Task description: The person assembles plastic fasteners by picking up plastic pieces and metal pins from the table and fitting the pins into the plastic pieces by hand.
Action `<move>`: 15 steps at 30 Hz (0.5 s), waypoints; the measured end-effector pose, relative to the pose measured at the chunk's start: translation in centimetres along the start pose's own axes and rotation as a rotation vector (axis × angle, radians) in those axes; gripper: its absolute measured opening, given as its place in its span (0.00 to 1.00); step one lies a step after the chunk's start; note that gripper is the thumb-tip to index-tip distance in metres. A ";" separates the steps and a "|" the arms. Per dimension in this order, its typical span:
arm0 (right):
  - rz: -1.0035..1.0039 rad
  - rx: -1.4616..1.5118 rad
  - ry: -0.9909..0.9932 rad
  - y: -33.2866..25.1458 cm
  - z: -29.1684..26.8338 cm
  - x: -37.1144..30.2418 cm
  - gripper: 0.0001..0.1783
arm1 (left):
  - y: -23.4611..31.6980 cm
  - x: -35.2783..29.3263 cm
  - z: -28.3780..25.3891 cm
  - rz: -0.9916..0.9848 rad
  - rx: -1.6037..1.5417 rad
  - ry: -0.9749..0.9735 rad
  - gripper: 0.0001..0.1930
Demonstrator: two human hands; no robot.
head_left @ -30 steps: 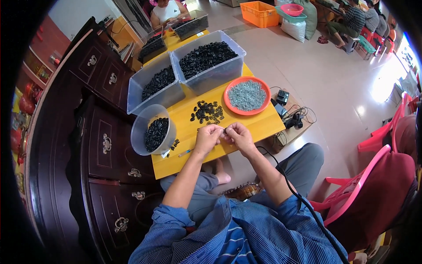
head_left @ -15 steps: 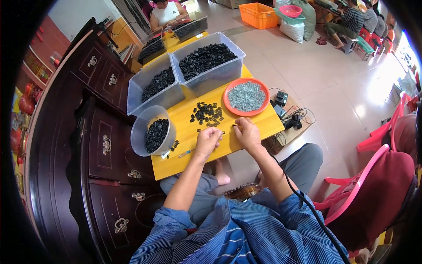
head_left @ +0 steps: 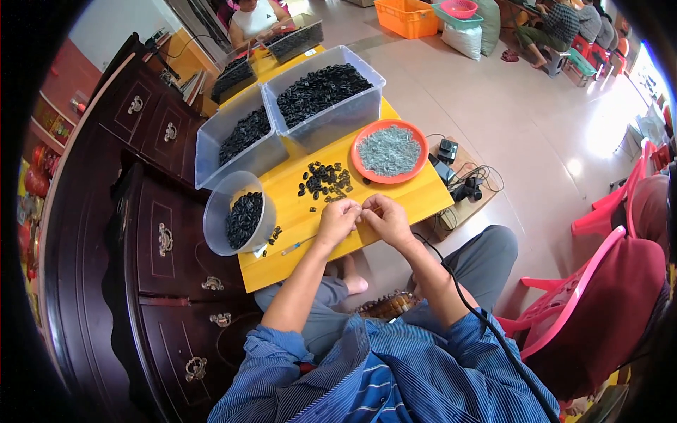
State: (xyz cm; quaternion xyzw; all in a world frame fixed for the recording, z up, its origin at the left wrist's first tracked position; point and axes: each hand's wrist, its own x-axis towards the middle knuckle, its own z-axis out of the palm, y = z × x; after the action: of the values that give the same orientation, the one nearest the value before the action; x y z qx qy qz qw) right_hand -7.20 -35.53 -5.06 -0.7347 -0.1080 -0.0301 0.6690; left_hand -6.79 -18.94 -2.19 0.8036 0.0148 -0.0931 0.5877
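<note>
My left hand (head_left: 338,221) and my right hand (head_left: 387,219) meet above the front part of the yellow table (head_left: 289,269). The fingers of both are pinched together, tip to tip; whatever sits between them is too small to make out. Just beyond lies a loose heap of small black oval pieces (head_left: 326,179). At its right stands an orange-red plate (head_left: 357,166) bearing many small pale grey-clear pieces (head_left: 389,150). A round clear tub (head_left: 266,233) on the left holds more black ovals. A thin pen-like tool (head_left: 296,247) lies near my left wrist.
Two clear bins (head_left: 331,120) of black pieces stand farther back; a person (head_left: 255,21) sits beyond them. A dark wooden cabinet (head_left: 169,275) borders the left. Cables and black devices (head_left: 465,185) lie on a low wooden stand at right. Pink chairs (head_left: 557,296) stand to the right.
My hands have come together from being apart, the right one moving left and down from near the plate. The whole view has shifted slightly.
</note>
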 end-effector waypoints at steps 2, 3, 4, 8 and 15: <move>0.031 -0.027 -0.007 0.4 -0.1 0.2 0.06 | 0.0 0.4 -0.1 -0.012 0.023 -0.049 0.09; 0.059 -0.055 -0.018 0.6 -0.2 0.3 0.06 | 0.1 0.7 -0.2 -0.012 0.026 -0.053 0.09; 0.060 -0.052 -0.016 0.7 -0.2 0.3 0.06 | 0.4 1.0 -0.4 -0.017 0.065 -0.070 0.09; 0.112 0.032 -0.021 1.2 -0.2 0.4 0.06 | 2.1 2.8 -0.2 0.373 0.406 0.108 0.09; 0.031 -0.004 0.043 1.5 -0.6 0.5 0.07 | 5.0 6.4 -0.2 0.492 0.975 0.046 0.17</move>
State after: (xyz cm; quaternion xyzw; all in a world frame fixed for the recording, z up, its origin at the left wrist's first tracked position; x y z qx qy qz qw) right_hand -6.39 -36.23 -6.32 -0.7369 -0.0822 -0.0358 0.6700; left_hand 0.20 -20.83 1.51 0.9644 -0.2058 0.0685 0.1510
